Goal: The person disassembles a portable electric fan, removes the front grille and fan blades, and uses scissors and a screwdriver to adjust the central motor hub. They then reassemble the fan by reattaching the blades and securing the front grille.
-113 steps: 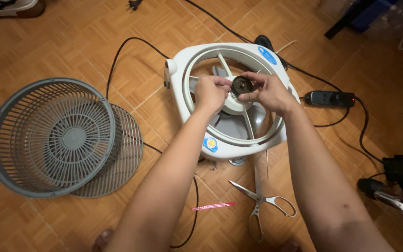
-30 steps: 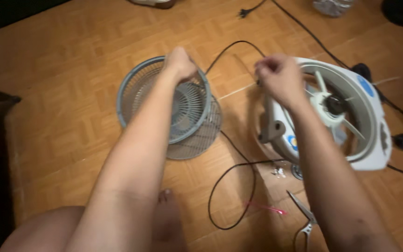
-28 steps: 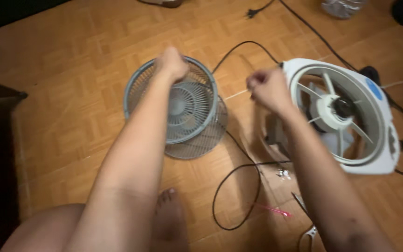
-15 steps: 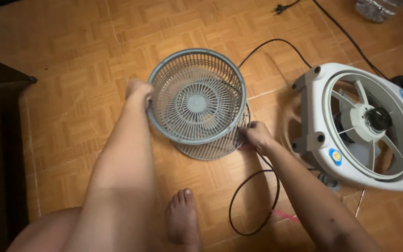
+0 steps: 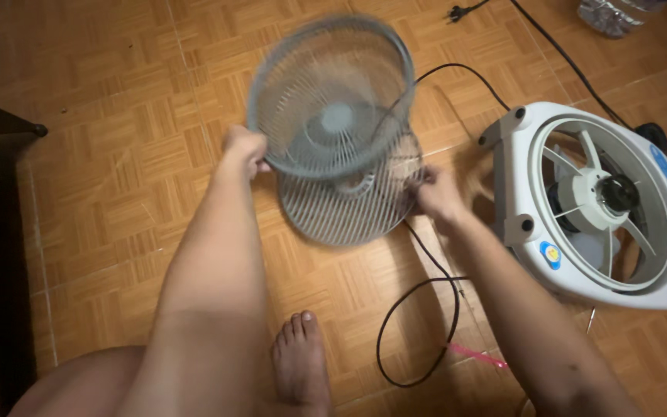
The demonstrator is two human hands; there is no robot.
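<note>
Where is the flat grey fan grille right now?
In the head view, the flat grille lies on the wooden floor centre frame, under the lifted grille, left of the white fan body.

Two grey fan grilles (image 5: 332, 93), one white fan housing (image 5: 592, 205).

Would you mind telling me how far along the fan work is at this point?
Done: the white fan body lies open, blades bare. In hand: left hand and right hand lift the upper grey grille. Left: the second grille lies on the floor.
</note>
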